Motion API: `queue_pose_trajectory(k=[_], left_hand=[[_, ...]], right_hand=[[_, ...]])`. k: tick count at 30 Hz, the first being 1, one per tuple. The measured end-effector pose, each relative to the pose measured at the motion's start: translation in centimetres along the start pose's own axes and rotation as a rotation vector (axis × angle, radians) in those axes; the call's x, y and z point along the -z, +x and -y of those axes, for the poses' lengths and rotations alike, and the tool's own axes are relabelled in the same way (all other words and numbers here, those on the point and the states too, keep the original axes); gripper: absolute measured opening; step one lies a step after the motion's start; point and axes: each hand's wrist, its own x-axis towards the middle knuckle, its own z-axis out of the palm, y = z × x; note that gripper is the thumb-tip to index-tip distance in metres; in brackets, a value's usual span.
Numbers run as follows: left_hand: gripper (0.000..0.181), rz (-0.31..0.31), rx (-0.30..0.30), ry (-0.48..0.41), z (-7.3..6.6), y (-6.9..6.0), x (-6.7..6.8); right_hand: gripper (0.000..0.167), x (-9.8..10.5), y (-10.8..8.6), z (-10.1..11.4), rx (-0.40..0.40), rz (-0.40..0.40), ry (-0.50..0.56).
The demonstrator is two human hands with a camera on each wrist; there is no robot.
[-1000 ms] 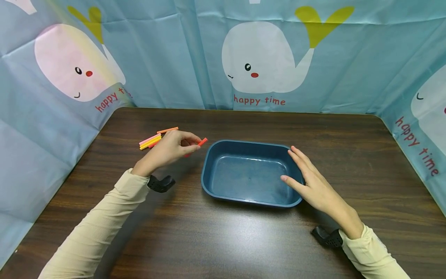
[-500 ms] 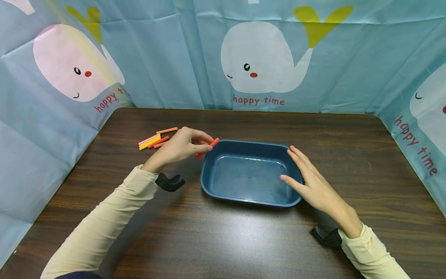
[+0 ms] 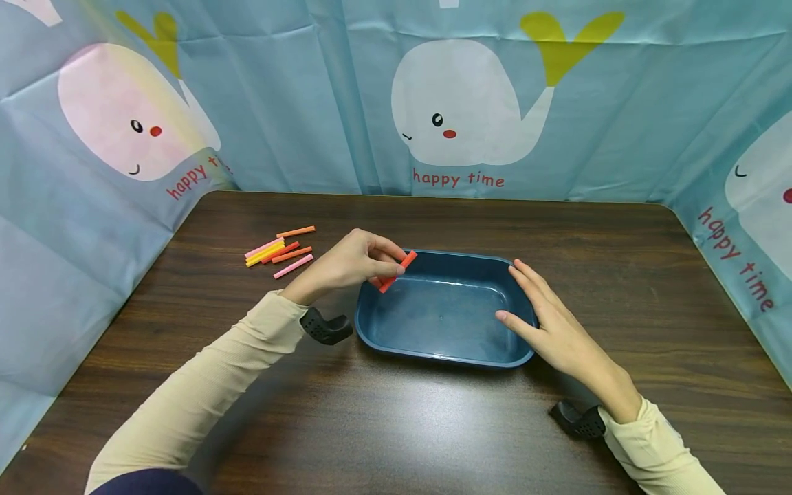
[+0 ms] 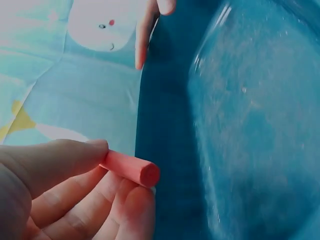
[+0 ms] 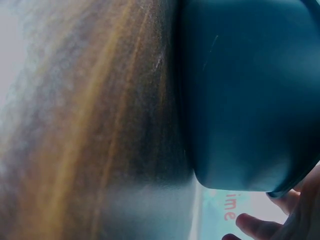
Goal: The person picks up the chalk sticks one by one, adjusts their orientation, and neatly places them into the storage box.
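Note:
In the head view my left hand [image 3: 353, 265] is over the left end of a blue plastic tub [image 3: 442, 316], pinching a red chalk-like stick [image 3: 408, 260] between thumb and fingers. The left wrist view shows the round end of that red stick [image 4: 131, 168] pointing toward the tub's inside. My right hand [image 3: 553, 326] rests on the tub's right end, fingers extended along the rim and thumb over the inside. From the right wrist, the tub's outer wall [image 5: 245, 100] fills much of the view, with some fingers at its edge.
Left of the tub, several similar sticks lie on the dark wooden table [image 3: 396, 426]: a pink stick [image 3: 293, 267], an orange stick [image 3: 295, 232], yellow sticks [image 3: 265, 254] and others. A blue whale-print cloth [image 3: 278, 103] hangs behind and beside the table.
My left hand has carried the red stick rightward from beside the tub to over its left end, uncovering more sticks on the table. My right hand has stayed at the rim.

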Motion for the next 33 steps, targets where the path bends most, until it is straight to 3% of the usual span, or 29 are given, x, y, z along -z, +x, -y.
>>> queue_pose_trajectory(k=[9,17,33], left_hand=[[0.027,0.048,0.001,0.043,-1.4,1.5,-2.5],[0.029,0.092,0.022,0.006,-2.2,2.8,-4.4],[0.028,0.144,0.033,-0.031,-3.5,4.7,-6.6]], right_hand=[[0.081,0.0,-0.1,0.0,-0.005,-0.003,-0.006],[0.080,-0.1,-0.1,0.1,0.009,-0.013,-0.012],[0.081,-0.1,0.1,0.2,0.004,-0.015,-0.038]])
